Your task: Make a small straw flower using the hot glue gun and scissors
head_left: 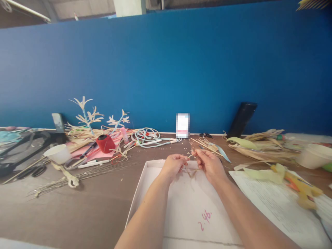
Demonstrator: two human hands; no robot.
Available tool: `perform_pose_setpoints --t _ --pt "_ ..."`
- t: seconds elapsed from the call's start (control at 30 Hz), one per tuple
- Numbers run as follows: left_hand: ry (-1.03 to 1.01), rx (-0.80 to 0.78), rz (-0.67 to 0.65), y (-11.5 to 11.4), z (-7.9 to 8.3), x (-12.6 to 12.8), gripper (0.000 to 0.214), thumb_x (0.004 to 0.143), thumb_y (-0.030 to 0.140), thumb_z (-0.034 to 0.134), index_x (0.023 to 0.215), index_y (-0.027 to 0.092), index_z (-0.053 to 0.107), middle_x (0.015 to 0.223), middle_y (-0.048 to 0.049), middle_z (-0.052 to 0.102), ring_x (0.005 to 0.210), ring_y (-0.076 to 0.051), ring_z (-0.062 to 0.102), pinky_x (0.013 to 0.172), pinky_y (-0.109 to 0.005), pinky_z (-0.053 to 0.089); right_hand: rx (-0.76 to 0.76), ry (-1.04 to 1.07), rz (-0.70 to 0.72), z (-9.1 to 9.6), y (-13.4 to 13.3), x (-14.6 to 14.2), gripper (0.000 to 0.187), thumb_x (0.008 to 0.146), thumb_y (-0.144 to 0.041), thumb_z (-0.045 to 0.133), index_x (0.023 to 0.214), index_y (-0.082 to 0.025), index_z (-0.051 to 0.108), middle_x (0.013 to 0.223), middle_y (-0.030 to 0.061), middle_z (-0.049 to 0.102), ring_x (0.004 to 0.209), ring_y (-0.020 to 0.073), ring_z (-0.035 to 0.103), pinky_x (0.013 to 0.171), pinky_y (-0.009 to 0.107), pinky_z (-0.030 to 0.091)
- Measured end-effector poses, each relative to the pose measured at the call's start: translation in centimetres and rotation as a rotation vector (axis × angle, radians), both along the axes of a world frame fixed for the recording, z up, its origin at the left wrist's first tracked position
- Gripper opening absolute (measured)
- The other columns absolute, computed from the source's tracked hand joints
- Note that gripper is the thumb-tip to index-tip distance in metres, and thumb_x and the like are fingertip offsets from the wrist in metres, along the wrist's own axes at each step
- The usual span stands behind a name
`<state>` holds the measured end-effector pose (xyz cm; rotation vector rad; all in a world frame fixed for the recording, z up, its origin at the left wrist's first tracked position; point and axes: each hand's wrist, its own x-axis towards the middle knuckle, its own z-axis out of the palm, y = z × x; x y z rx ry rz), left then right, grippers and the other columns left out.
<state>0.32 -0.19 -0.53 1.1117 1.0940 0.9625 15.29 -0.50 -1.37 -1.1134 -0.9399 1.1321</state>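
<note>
My left hand and my right hand meet over the far end of a shallow white box lid. Both are closed in a pinch, fingertips a short gap apart. A thin pale strip, like dried husk or straw, runs between them, with an end in each pinch. Below the fingers dangles a limp tan strand; whether it belongs to the same strip I cannot tell. Pink handwriting marks the floor of the lid.
Left stand husk flowers, a red thread spool, a white cup, scissors and thin wires. Coiled pale-blue cord and a phone are behind. Right are husks, a yellow glue gun on paper, and a tub.
</note>
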Motion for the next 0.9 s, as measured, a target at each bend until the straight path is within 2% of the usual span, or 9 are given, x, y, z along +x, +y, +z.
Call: perform_pose_setpoints --t 0.1,0.27,0.43,0.53,0.7,0.9 --pt "0.029 -0.006 -0.034 -0.14 0.14 -0.07 0.018 0.068 0.029 0.063 0.076 0.013 0.067 0.063 -0.001 0.058 0.05 -0.006 0.041 0.046 -0.018 0.03 -0.021 0.017 -0.024 0.14 -0.02 -0.03 0.033 0.068 -0.045 0.067 0.083 -0.016 0.063 0.079 0.0071 0.067 0.049 0.0087 0.046 0.038 0.02 0.033" --pt "0.03 -0.015 -0.098 -0.17 -0.07 -0.16 0.026 0.067 0.038 0.066 0.075 0.013 0.067 0.062 -0.0006 0.058 0.047 -0.005 0.039 0.045 -0.018 0.027 0.005 -0.022 -0.069 0.23 -0.01 -0.01 0.033 0.068 -0.047 0.065 0.081 -0.017 0.062 0.08 0.0075 0.067 0.048 0.0097 0.048 0.038 0.021 0.034" --pt "0.004 -0.034 -0.151 -0.07 -0.28 -0.17 0.024 0.068 0.035 0.066 0.075 0.012 0.066 0.059 0.0006 0.055 0.047 -0.004 0.038 0.044 -0.017 0.028 0.012 -0.097 -0.124 0.26 0.04 -0.03 0.036 0.067 -0.048 0.065 0.082 -0.016 0.062 0.056 0.0009 0.057 0.043 0.0092 0.044 0.037 0.02 0.034" --pt "-0.027 -0.06 -0.17 -0.02 -0.33 -0.2 0.02 0.069 0.03 0.066 0.075 0.011 0.064 0.058 0.0005 0.055 0.046 -0.004 0.039 0.045 -0.017 0.031 0.038 -0.153 -0.149 0.27 0.08 -0.05 0.034 0.068 -0.048 0.065 0.079 -0.016 0.061 0.059 0.001 0.059 0.043 0.0082 0.043 0.038 0.02 0.034" --pt "-0.057 -0.078 -0.164 -0.04 -0.23 -0.34 0.026 0.068 0.024 0.066 0.092 0.014 0.061 0.058 0.0015 0.056 0.046 -0.005 0.041 0.046 -0.017 0.033 0.066 -0.256 -0.173 0.23 0.12 0.17 0.036 0.069 -0.051 0.062 0.078 -0.016 0.06 0.062 0.0034 0.061 0.044 0.0092 0.045 0.038 0.021 0.036" --pt "0.147 0.037 -0.077 -0.16 -0.15 -0.09 0.019 0.072 0.032 0.062 0.081 0.015 0.065 0.061 0.0002 0.059 0.047 -0.006 0.041 0.045 -0.018 0.03 0.081 -0.366 -0.179 0.39 -0.07 0.25 0.034 0.072 -0.05 0.059 0.079 -0.016 0.062 0.071 0.0068 0.066 0.051 0.0126 0.053 0.043 0.023 0.042"
